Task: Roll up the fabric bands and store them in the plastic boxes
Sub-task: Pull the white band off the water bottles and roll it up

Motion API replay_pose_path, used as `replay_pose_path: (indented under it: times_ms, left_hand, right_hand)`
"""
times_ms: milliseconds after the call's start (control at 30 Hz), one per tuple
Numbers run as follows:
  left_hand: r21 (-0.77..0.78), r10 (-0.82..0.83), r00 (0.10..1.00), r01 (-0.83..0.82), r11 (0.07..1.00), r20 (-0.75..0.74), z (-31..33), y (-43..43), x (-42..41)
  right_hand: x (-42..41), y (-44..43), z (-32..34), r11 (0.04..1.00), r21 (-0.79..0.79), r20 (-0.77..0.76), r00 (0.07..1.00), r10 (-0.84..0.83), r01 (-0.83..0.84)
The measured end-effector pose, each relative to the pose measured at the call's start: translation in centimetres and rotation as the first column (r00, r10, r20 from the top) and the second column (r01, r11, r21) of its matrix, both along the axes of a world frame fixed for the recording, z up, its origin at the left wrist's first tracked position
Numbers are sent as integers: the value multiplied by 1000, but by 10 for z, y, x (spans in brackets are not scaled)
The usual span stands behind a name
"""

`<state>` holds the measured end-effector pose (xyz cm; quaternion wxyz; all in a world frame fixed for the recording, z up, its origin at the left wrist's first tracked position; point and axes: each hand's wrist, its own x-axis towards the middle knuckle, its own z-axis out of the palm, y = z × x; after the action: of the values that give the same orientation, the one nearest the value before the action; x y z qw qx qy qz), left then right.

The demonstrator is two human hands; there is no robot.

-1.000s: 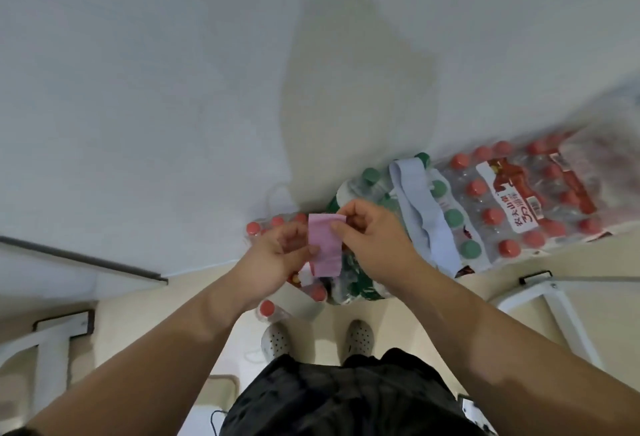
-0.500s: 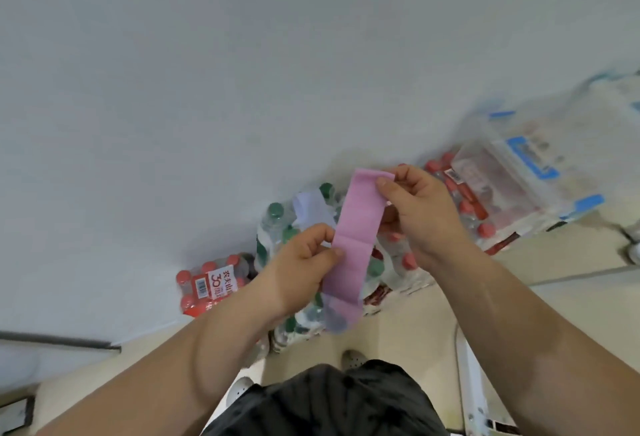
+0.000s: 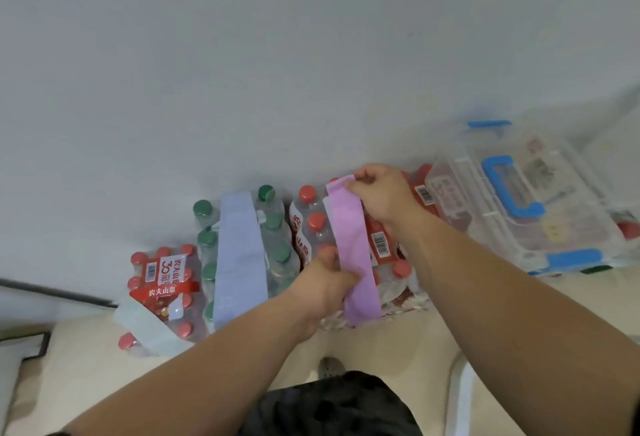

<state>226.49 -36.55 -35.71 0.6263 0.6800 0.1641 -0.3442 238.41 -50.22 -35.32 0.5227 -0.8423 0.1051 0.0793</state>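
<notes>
Pink band (image 3: 349, 228) straighter than before, top pinched by right fingers (image 3: 358, 185), middle by left fingers (image 3: 341, 276).

Lit softly and evenly, rather dim, with a cool grey cast over the wall (image 3: 311, 55). Shaded faintly just above the bottle packs (image 3: 166, 283) (soft-edged, low in contrast). Smeared by motion blur at the plastic box (image 3: 540, 200) on the right. Bowed by the wide lens toward the edges, most plainly along the edge of the floor (image 3: 398, 349). Soft throughout, sharpest near the pink band (image 3: 349, 245).
</notes>
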Motion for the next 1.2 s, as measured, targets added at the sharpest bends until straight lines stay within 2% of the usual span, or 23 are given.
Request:
replay_pose_path:
  times_ms: [133,233,300,400,500,600,700,767,833,933,1000,1200]
  left_hand:
    - [241,-169,976,132,962,139,-3,-9,2]
    - [511,-342,899,166,843,272,-4,-9,0]
    - [604,-411,862,165,780,295,-5,-3,-1]
    - [573,-400,867,173,801,297,-4,15,-3]
    - [539,-313,875,73,839,369,1,47,-6]
    - [490,-173,871,-86,868,459,9,98,-9]
    - [459,11,864,-278,844,503,11,162,-10]
    - [478,83,871,-344,808,485,5,211,-12]
    - [534,86,896,-334,776,436,-7,262,-15]
    - [600,68,942,-264,755,329,-35,332,-24]
    - [642,42,974,-180,746,224,-59,373,-28]
    - [654,-44,997,72,753,-58,-129,447,-32]
  right_hand:
    - [20,4,-29,969,-241,-20,998,57,-60]
    - [20,9,-42,944,-327,-25,999,41,-47]
    - [16,13,-42,933,-358,-11,1000,27,-29]
    - [8,20,-34,944,-329,33,999,-23,33]
    - [-6,44,-15,956,-289,107,994,-17,48]
    - [-22,92,3,970,-239,172,982,81,-38]
    - [-39,156,10,967,-185,138,970,203,-176]
    - [-53,203,9,955,-143,90,957,275,-261]
    - [-69,251,5,922,-118,-9,928,371,-370]
    - [-93,318,-13,874,-53,-167,867,469,-483]
    - [-104,354,-35,827,-77,-264,811,522,-557]
    - [-105,403,-113,803,-96,-570,694,440,-589]
